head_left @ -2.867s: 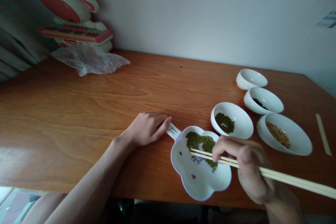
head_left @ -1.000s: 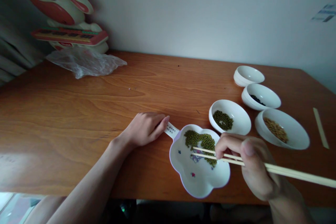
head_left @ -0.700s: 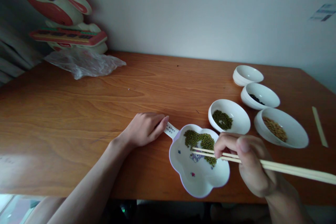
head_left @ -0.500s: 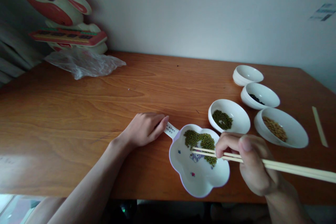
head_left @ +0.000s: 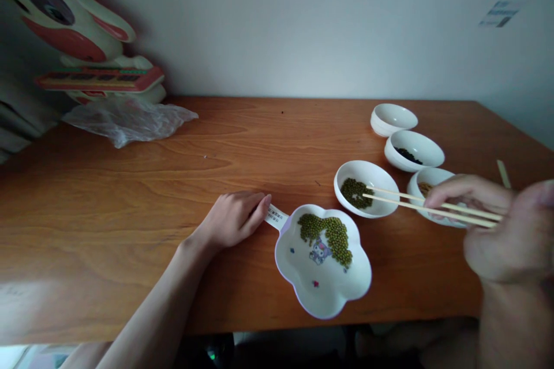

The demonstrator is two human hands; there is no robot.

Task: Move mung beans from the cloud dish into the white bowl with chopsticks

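Observation:
My left hand [head_left: 236, 219] is closed on the labelled handle of a flower-shaped dish [head_left: 303, 282] with a lilac rim. Mung beans [head_left: 335, 236] lie along the dish's far and right side, by a printed cartoon figure. In my right hand [head_left: 502, 225] is a pair of wooden chopsticks [head_left: 415, 203]. Their tips are a little apart, over a white bowl [head_left: 385, 179] that also has mung beans [head_left: 355, 191] in it. Whether a bean sits at the tips I cannot tell. My right hand partly covers another white bowl [head_left: 433, 175] with tan grains or beans.
Behind stand a white bowl [head_left: 426, 147] with dark beans and another white bowl [head_left: 392, 118]. A pale strip [head_left: 503, 173] lies at the right. At the back left, a crumpled plastic bag [head_left: 130, 121] lies before a toy keyboard [head_left: 104, 79] with an animal figure.
My right hand has moved right and away from me, taking the chopstick tips from the flower-shaped dish to the mung bean bowl. The tips have parted. My left hand stays on the handle.

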